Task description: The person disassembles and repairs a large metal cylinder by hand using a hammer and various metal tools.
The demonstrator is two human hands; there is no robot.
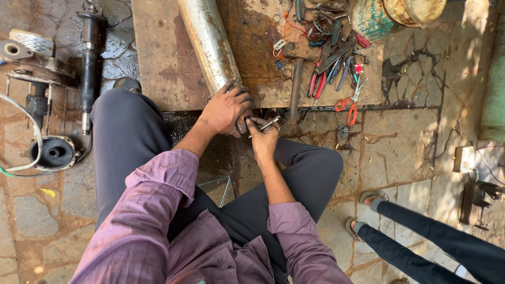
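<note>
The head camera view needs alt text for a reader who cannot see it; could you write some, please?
Seen from above, a crouching person's left hand grips the near end of a long metal tube lying on a rusty steel plate, while the right hand works a slim metal tool at it. Loose hand tools lie scattered beyond.

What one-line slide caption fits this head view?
Left hand grips the metal tube's end on a rusty plate while right hand holds a small tool against it.
</note>
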